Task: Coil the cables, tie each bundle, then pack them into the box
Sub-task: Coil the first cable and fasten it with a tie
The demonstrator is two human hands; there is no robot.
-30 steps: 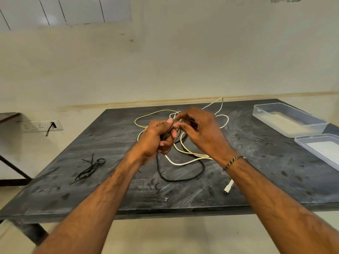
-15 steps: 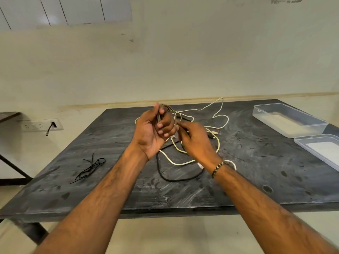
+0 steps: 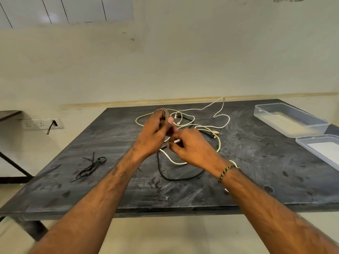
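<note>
Over the scuffed black desk (image 3: 238,180), well left of the clear plastic box (image 3: 291,123), my left hand (image 3: 156,136) clamps the coiled cream cable (image 3: 165,112) while my right hand (image 3: 192,147) pinches its white plug end (image 3: 177,141), which I should wrap snugly around.

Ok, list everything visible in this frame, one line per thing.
coil: one, beige, gripped in left hand
loose cables: several, white and yellowish, tangled mid-table
black cable: one, looped near front of tangle
ties: small bunch, black, table's left side
box: one, clear, far right
lid: one, clear, right edge
table: one, dark
wall socket: one, white, left
bracelet: one, right wrist
left hand: holds coil
right hand: pinches white cable end
</note>
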